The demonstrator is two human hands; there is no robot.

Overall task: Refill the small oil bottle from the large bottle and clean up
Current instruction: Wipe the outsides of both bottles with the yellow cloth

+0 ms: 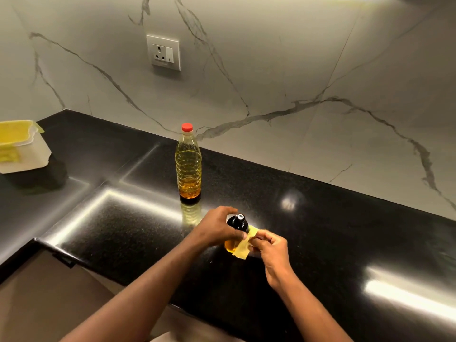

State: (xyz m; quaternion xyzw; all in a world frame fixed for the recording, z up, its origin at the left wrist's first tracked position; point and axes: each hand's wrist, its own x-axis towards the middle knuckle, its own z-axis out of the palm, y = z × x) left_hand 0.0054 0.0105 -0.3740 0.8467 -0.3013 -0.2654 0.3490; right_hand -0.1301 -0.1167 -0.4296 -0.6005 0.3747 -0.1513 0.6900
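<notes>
- Our left hand point(217, 229) curls its fingers point(234, 234) round the upper part of the small bottle point(238, 222) and holds it upright on the desk point(320, 230).
- Just right of those fingers, our right hand point(272, 249) pinches a yellow cloth point(243, 248) against the bottle's side, its fingers narrow and closed on the cloth.
- The small bottle's black top is on and amber oil shows in its lower part. We judge the refill done and the wiping under way.
- Beyond our fingers and well apart from them, the large bottle point(188, 166) stands upright, mostly full, with its red cap point(187, 127) on.
- Far to the left of our fingers, a pale tub point(22, 149) with a yellow lid sits near the desk's corner.
- Left to do, as we judge it: finish wiping the small bottle, check the desk for drips, and put the cloth and both bottles away.
</notes>
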